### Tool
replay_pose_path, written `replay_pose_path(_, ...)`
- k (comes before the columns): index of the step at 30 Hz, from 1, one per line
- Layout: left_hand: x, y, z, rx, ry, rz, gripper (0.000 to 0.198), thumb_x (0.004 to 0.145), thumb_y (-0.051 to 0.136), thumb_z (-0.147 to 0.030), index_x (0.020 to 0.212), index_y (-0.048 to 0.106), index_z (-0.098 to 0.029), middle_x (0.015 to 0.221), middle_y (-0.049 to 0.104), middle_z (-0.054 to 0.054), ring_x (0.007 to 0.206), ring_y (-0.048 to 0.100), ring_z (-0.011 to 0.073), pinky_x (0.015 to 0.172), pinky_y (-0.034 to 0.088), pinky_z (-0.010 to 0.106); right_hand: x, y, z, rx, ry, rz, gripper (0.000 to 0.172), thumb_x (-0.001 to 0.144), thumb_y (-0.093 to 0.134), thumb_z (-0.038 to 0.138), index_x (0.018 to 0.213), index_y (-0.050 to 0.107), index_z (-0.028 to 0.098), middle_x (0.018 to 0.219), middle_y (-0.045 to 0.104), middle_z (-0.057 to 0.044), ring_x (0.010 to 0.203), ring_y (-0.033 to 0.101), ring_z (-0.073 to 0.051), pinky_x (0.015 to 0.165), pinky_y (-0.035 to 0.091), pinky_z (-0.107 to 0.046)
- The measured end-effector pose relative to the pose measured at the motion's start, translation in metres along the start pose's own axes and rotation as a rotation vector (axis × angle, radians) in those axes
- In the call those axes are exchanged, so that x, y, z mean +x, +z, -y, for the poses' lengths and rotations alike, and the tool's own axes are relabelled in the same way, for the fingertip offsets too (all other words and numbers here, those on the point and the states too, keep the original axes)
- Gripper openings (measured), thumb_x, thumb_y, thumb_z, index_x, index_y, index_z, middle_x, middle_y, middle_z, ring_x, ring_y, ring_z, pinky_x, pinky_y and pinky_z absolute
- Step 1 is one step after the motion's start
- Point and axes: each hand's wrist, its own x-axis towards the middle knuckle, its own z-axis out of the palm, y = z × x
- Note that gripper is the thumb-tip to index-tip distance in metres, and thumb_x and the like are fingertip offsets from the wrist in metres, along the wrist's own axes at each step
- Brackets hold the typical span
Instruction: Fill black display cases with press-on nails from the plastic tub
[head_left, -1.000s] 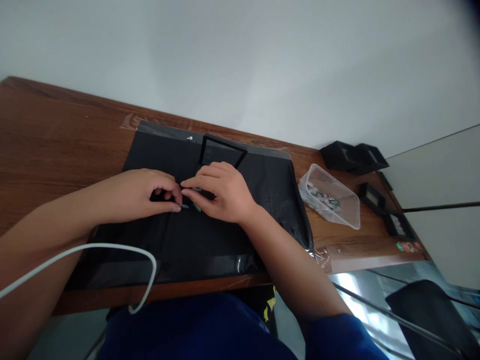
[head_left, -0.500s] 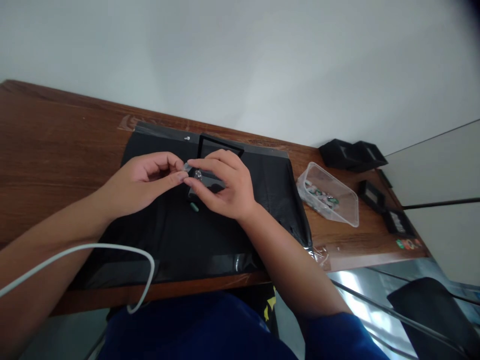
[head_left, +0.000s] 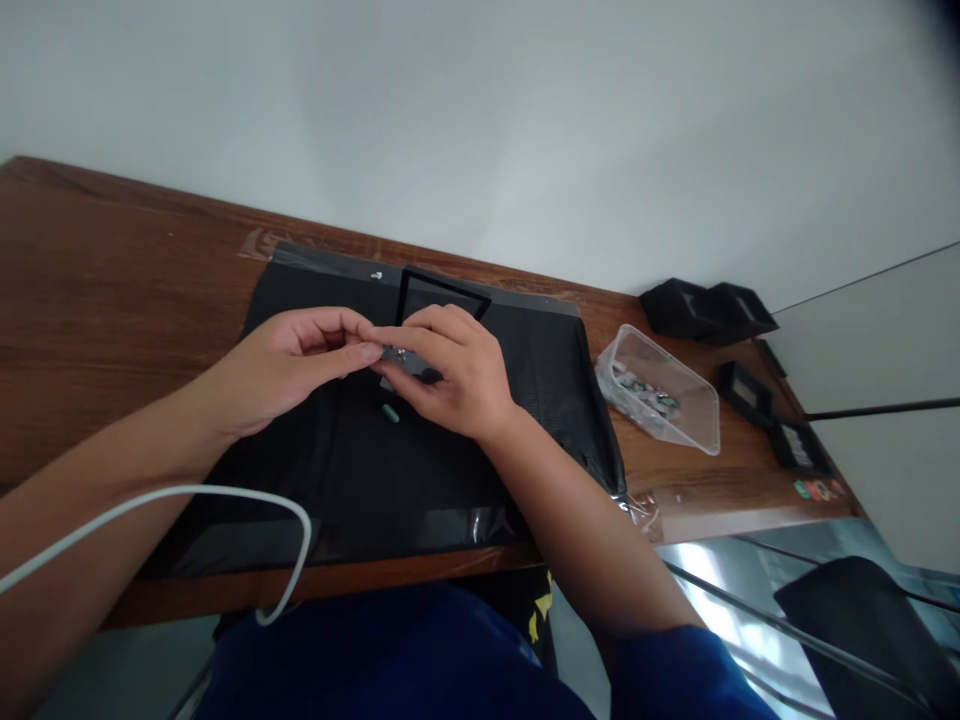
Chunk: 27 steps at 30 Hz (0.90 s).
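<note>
My left hand [head_left: 300,362] and my right hand [head_left: 450,372] meet above a black mat [head_left: 360,470] on the wooden desk [head_left: 97,290]. Both pinch a small shiny part [head_left: 391,352] between thumb and fingertips, just off the mat. What the part is stays too small to tell. A small green piece [head_left: 389,412] lies on the mat below my right hand. A black square frame [head_left: 441,295] rests on the mat just beyond my fingers.
A clear plastic tub [head_left: 660,392] with small green and white pieces sits right of the mat. Black boxes [head_left: 709,312] and small black trays [head_left: 795,445] line the desk's right end. A white cable [head_left: 225,500] loops over my left forearm.
My hands rose from the mat with the small part a second ago, leaving the green piece lying there. Since half a second ago they have barely shifted.
</note>
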Motion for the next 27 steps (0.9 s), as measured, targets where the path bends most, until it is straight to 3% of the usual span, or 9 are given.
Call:
replay_pose_path(7,0.0,-0.002,0.002,-0.007,-0.037,0.007,0.04,0.083,0.088,-0.063,0.091,0.078,-0.025,0.093,0.077,0.003,0.085,0.066,0.0214,0.077,0.058,0.034,0.0,-0.003,-0.001,-0.084,-0.034,0.054,0.031,0.122,0.056,0.029,0.139,0.083,0.026,0.114,0.079,-0.006,0.102,0.068,-0.02,0.092,0.054,-0.037)
replay_pose_path(12,0.001,-0.004,0.003,0.06,-0.061,0.039,0.037,0.086,0.082,-0.063,0.091,0.077,-0.026,0.082,0.067,0.002,0.073,0.054,0.0194,0.066,0.048,0.034,0.0,-0.003,0.001,-0.075,-0.016,0.084,0.031,0.123,0.057,0.034,0.14,0.081,0.026,0.118,0.08,-0.007,0.104,0.069,-0.021,0.094,0.054,-0.037)
replay_pose_path(17,0.001,-0.005,0.003,0.089,-0.043,0.068,0.043,0.091,0.075,-0.069,0.092,0.076,-0.027,0.08,0.065,0.003,0.071,0.054,0.0199,0.065,0.048,0.035,0.002,-0.005,0.0,-0.047,0.003,0.075,0.032,0.123,0.058,0.041,0.137,0.081,0.023,0.115,0.081,-0.008,0.103,0.07,-0.022,0.096,0.05,-0.038)
replay_pose_path(22,0.002,-0.004,0.017,0.441,0.063,-0.049,0.049,0.092,0.074,-0.072,0.111,0.082,-0.027,0.08,0.07,0.002,0.067,0.057,0.0196,0.063,0.046,0.034,0.008,-0.019,-0.003,-0.165,0.17,0.168,0.026,0.114,0.072,0.039,0.131,0.082,0.023,0.106,0.081,-0.008,0.102,0.07,-0.026,0.096,0.044,-0.04)
replay_pose_path(27,0.007,0.005,0.021,0.643,0.105,-0.078,0.055,0.097,0.069,-0.071,0.13,0.086,-0.03,0.093,0.075,0.004,0.073,0.058,0.0213,0.066,0.044,0.034,0.013,-0.03,0.005,-0.208,0.369,0.383,0.024,0.103,0.081,0.031,0.125,0.083,0.02,0.097,0.08,-0.006,0.089,0.07,-0.024,0.08,0.041,-0.036)
